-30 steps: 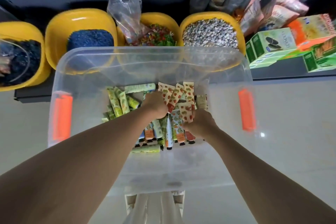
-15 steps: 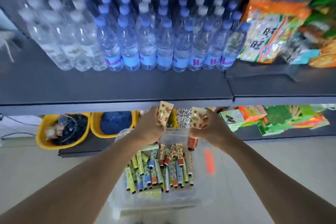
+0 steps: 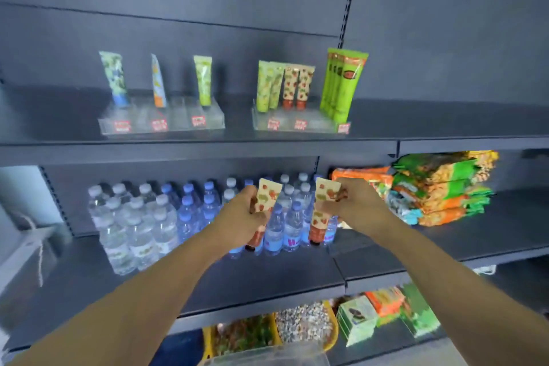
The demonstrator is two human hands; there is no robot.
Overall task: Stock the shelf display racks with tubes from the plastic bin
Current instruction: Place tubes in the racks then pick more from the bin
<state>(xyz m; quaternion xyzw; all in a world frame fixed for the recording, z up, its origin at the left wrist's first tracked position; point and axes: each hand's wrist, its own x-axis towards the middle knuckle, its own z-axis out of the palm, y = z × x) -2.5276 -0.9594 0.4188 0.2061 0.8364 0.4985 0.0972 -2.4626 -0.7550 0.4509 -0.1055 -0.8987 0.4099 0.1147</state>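
My left hand grips a cream tube with red fruit print, cap end down. In my right hand is a second tube of the same print, also held upright. Both hands hover in front of the water-bottle shelf, below the upper shelf. On that upper shelf stand two clear display racks: the left rack holds three spaced tubes, the right rack holds green tubes, two red-print tubes and tall green tubes. The rim of the plastic bin shows at the bottom edge.
Water bottles fill the middle shelf on the left, with stacked snack bags to the right. On the bottom shelf are yellow bowls of dry goods and green and orange boxes. A white object with a cord stands at far left.
Both hands have lifted out of the bin, each with a red-print tube, and risen to the water-bottle shelf. My view has tilted up from the bin to the display racks.
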